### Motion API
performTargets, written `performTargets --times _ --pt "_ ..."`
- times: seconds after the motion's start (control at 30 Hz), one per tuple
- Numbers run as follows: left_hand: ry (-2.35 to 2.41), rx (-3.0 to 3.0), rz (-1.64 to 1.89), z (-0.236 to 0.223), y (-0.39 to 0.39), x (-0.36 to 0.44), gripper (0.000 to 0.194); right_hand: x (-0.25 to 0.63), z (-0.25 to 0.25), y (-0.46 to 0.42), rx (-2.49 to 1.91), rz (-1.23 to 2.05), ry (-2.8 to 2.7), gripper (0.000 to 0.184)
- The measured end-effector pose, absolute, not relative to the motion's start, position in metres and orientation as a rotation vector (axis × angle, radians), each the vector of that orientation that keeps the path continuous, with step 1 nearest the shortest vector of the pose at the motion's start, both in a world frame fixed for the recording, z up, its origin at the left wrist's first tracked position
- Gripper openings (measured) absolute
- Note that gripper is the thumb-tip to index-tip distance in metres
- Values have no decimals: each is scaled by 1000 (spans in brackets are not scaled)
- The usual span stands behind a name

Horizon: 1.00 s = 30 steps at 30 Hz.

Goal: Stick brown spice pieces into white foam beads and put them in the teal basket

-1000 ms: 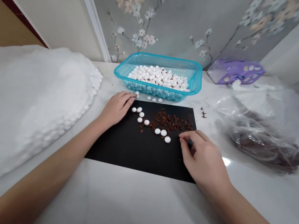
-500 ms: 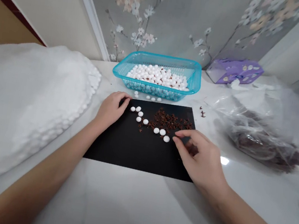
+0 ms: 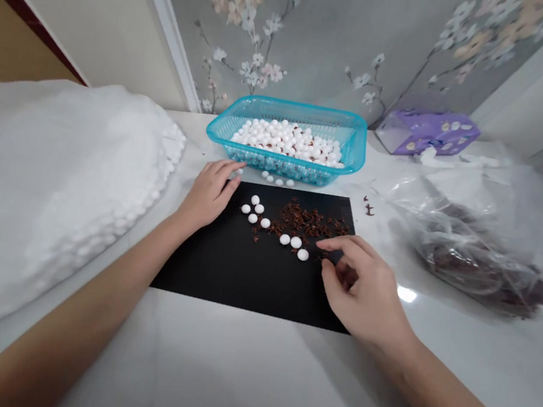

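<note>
My left hand (image 3: pixel 210 191) rests over the far left corner of a black mat (image 3: pixel 242 270), fingers stretched and thumb apart. Its fingertips reach small white balls on the tabletop in front of a blue plastic basket (image 3: pixel 281 164); whether they touch one I cannot tell. My right hand (image 3: pixel 365 287) hovers at the mat's right side, thumb and index finger parted. Close to those fingertips lie small dark brown pieces and a white ball (image 3: pixel 303 254). Several more white balls (image 3: pixel 252 218) lie on the mat, beside a loose pile of brown, prong-ended pieces (image 3: pixel 307 219).
White balls (image 3: pixel 285 139) with some brown bits fill much of the basket. A large white bag of balls (image 3: pixel 59 201) stands at left. At right lie a clear bag of brown pieces (image 3: pixel 486 260) and a purple tissue pack (image 3: pixel 427 132). Stray brown pieces (image 3: pixel 368 209) sit beside the mat.
My left hand has shifted slightly up toward the basket, and the white balls near it have moved. The thumb and index finger of my right hand have spread farther apart.
</note>
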<state>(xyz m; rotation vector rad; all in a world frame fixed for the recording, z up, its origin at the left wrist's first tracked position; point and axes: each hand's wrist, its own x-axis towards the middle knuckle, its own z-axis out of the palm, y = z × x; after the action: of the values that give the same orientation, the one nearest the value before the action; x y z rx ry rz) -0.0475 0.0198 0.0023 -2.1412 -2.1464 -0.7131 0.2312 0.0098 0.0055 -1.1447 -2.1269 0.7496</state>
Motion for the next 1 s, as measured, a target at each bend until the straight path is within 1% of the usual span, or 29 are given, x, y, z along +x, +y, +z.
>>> performTargets --times 0.07,0.17,0.33,0.5,0.67,0.73,0.83,0.93,1.0 --pt "-2242 -2106 -612 0 21 -49 49 232 5 10 -1167 719 -2159 21" --pt "-2325 -2121 -520 -3 24 -52 46 234 3 11 -1195 662 -2208 18" --pt "-2217 -2050 -733 -2 21 -51 31 234 4 12 -1182 621 -2255 16" --pt "-2223 -1938 -926 2 13 -44 33 233 4 15 -1181 629 -2248 11" --pt "-2173 -1876 -1045 7 5 -34 26 233 2 15 -1139 620 -2267 12" --pt "-2153 -1834 -1237 9 1 -24 26 232 1 15 -1094 617 -2293 11" --pt "-2205 -1819 -1702 12 -6 2 25 232 0 14 -1028 602 -2264 12" --pt "-2277 -1990 -2134 14 -17 32 31 232 1 12 -980 553 -2130 7" --pt "-2321 -2235 -2285 15 -23 48 23 232 4 10 -956 498 -2030 6"
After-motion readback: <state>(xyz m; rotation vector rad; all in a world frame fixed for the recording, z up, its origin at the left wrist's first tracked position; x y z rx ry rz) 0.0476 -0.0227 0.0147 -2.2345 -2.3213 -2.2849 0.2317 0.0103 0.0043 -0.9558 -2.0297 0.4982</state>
